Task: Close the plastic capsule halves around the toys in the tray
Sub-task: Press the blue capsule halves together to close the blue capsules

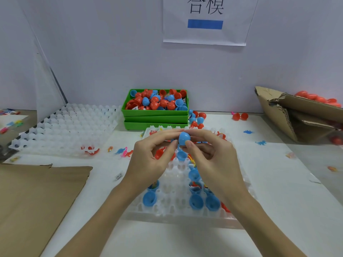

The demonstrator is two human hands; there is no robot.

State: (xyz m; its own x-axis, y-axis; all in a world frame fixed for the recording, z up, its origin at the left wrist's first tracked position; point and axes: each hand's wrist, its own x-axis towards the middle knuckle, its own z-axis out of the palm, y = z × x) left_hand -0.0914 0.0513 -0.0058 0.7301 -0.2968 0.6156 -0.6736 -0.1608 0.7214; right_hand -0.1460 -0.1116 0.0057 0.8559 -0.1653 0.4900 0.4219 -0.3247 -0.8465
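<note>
1. State: both hands raised above the white tray (185, 216), which lies on the counter (278, 191) directly in front of me. My right hand (213, 156) pinches a blue capsule half (184, 138) between thumb and forefinger; my left hand (154, 158) has its fingertips curled in against the same piece from the other side. So both grips are closed on that one half, held clear of the tray.

2. Whether a toy or a mating half sits under the dome I cannot tell; my fingers hide its open side.

3. Tray contents: several open blue cups (195, 201) sit mouth-up in the sockets, some with bits of toy showing. Spare halves are heaped in the green bin (156, 113) behind the tray.

4. Step in hand, as I judge it: cap one of the loaded cups with this dome.

5. Doing it well:
   - Turn the dome mouth-down and square to the cup rim before lowering.
   - Check that no toy limb lies across the rim; tuck it in first.
   - Press straight down with even thumb pressure; a tilted push would likely seat only one side.
   - Steady the tray with the left hand, since the sockets look light and flexible.
</note>
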